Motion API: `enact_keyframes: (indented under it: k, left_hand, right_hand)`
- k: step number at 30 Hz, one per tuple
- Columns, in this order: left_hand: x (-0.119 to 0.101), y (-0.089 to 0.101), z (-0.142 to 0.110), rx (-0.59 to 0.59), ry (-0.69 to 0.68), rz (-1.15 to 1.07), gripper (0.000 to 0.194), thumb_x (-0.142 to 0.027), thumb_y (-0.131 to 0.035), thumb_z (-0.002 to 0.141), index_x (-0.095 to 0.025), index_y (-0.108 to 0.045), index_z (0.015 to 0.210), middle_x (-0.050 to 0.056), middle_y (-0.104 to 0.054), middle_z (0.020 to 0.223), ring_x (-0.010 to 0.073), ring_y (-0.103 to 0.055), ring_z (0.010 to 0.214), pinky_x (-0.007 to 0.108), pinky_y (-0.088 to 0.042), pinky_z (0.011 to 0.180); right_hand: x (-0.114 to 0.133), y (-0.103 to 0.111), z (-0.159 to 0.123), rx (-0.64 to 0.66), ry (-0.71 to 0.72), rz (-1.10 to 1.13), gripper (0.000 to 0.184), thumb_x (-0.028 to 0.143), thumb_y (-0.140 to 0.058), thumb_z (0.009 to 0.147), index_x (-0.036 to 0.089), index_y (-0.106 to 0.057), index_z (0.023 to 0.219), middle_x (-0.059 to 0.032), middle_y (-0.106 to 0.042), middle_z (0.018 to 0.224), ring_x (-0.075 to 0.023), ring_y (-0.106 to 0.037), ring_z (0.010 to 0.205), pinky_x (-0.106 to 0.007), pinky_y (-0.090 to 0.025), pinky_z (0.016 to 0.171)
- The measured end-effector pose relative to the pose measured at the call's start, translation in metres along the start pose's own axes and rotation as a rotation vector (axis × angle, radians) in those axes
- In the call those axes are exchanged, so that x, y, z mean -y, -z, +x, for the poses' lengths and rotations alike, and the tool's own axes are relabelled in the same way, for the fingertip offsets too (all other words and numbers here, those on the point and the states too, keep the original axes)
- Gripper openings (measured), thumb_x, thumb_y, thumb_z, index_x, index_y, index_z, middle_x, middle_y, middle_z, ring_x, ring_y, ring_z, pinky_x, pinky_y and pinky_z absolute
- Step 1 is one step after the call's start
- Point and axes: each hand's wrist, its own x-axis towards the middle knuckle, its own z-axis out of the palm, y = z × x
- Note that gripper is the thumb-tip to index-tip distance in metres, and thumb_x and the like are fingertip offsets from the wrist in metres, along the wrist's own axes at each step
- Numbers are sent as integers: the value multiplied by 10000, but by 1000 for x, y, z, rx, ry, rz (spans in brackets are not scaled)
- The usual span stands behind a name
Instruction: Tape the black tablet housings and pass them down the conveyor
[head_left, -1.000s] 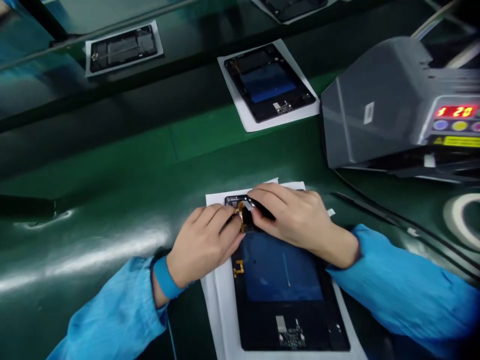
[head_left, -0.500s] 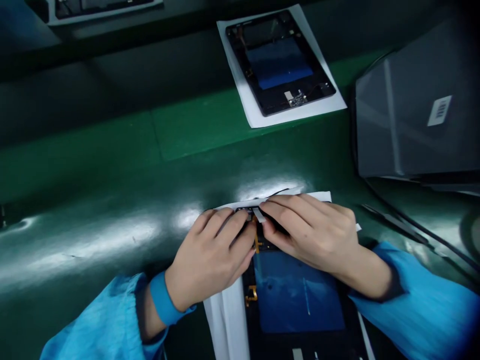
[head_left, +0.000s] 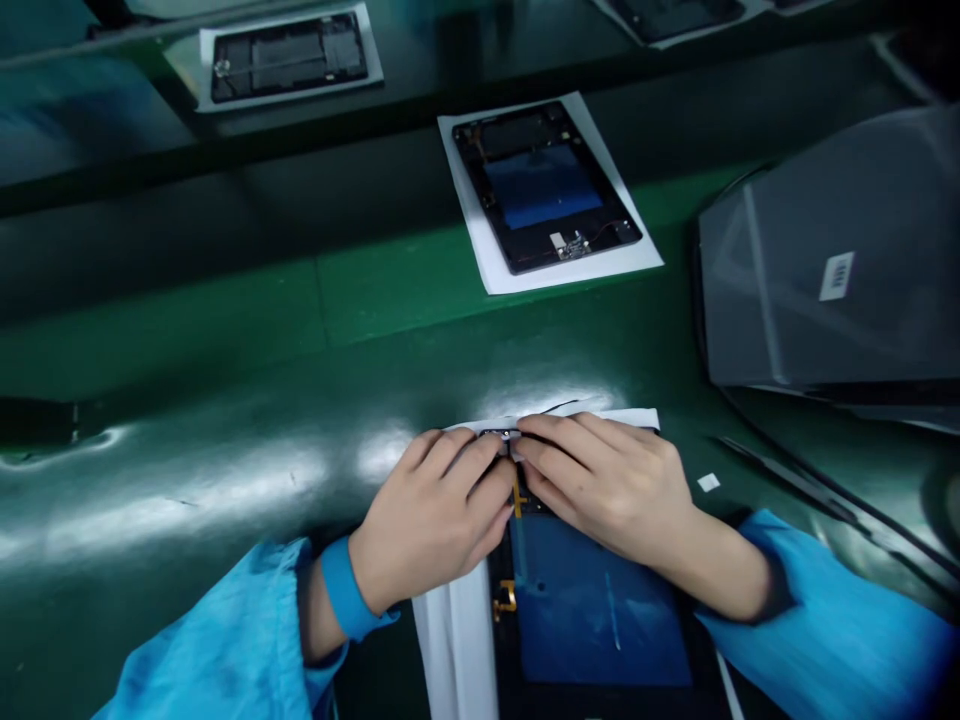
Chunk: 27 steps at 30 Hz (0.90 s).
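Observation:
Below me an opened tablet (head_left: 600, 610) lies on a white sheet, its dark frame holding a large blue panel and orange flex cables. My left hand (head_left: 435, 510) is closed at the tablet's top edge, fingers bent over small parts there. Beside it my right hand (head_left: 615, 480) pinches a small pale strip (head_left: 516, 447) against the same edge. The fingertips of both hands almost meet, and they partly hide the strip and the parts beneath.
A second opened tablet (head_left: 544, 190) lies on white paper farther back, another (head_left: 292, 58) at the upper left. On the right stand a dark grey casing (head_left: 817, 260), a cable, and tweezers (head_left: 787, 475). A small white piece (head_left: 708, 483) lies near my right wrist.
The pale strip, earlier sticking up from my right fingertips, now sits lower and is mostly covered. My right fingers have moved slightly left. The view has tilted up, showing more background.

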Motion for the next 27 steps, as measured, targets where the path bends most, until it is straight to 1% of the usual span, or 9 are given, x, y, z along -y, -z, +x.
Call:
enact_keyframes:
  k: [3, 8, 11, 14, 16, 19, 21, 24, 27]
  left_hand:
    - [0, 0, -1, 8, 5, 8, 288, -290, -448, 919, -134, -600, 1108, 94, -619, 1160, 261, -535, 1060, 402, -446, 883]
    - [0, 5, 1, -9, 15, 23, 273, -250, -466, 896, -133, -597, 1105, 110, -628, 1132, 262, -557, 1044, 402, -475, 874]
    - [1, 7, 2, -26, -3, 47, 279, -219, -469, 892, -135, -584, 1131, 128, -621, 1148, 274, -560, 1065, 423, -478, 882]
    - [8, 4, 7, -42, -35, 70, 325, -231, -451, 907, -156, -554, 1205, 139, -601, 1179, 291, -563, 1066, 446, -480, 859]
    - [13, 2, 10, -43, -53, 79, 345, -236, -441, 912, -170, -538, 1236, 139, -595, 1171, 298, -567, 1040, 446, -480, 833]
    - [16, 0, 14, -57, -77, 91, 346, -243, -443, 909, -188, -528, 1240, 139, -588, 1154, 303, -570, 1012, 439, -479, 797]
    - [14, 3, 16, -63, -88, 101, 333, -245, -450, 905, -193, -532, 1224, 136, -586, 1139, 301, -572, 1001, 431, -482, 780]
    - [10, 9, 19, -76, -88, 105, 308, -231, -458, 904, -200, -541, 1199, 127, -585, 1122, 287, -581, 989, 418, -489, 775]
    - [10, 11, 22, -84, -79, 91, 292, -218, -471, 903, -218, -547, 1185, 118, -584, 1126, 275, -590, 984, 413, -496, 777]
  right_hand:
    - [1, 1, 0, 9, 18, 5, 119, 152, -571, 857, 151, -677, 911, -43, -696, 1003, -155, -562, 747, -298, -432, 631]
    - [8, 6, 8, 129, 27, -33, 168, 135, -528, 863, 132, -674, 945, -70, -672, 1079, -179, -575, 806, -321, -467, 641]
    - [12, 23, 3, 165, 23, -57, 217, 150, -521, 862, 179, -661, 1024, -28, -638, 1183, -160, -573, 877, -300, -490, 714]
    - [7, 51, -25, 201, 41, 12, 218, 214, -475, 895, 245, -659, 1008, 37, -583, 1278, -145, -562, 982, -297, -489, 825]
    - [-4, 70, -58, 97, -41, 21, 210, 211, -481, 894, 255, -663, 987, 52, -604, 1248, -130, -564, 1015, -279, -476, 881]
    - [-38, 92, -113, -245, -285, -167, 204, 147, -570, 836, 173, -650, 1021, -53, -687, 1051, -168, -606, 951, -309, -496, 821]
    - [-67, 98, -139, -351, -389, -329, 228, 137, -609, 812, 140, -634, 1039, -106, -685, 1027, -194, -622, 910, -334, -502, 778]
    - [-105, 97, -150, -383, -373, -480, 237, 171, -603, 834, 156, -616, 1070, -95, -685, 1037, -182, -626, 897, -316, -497, 762]
    - [-127, 91, -141, -347, -325, -516, 209, 200, -559, 877, 177, -623, 1074, -64, -689, 1045, -154, -617, 871, -286, -469, 715]
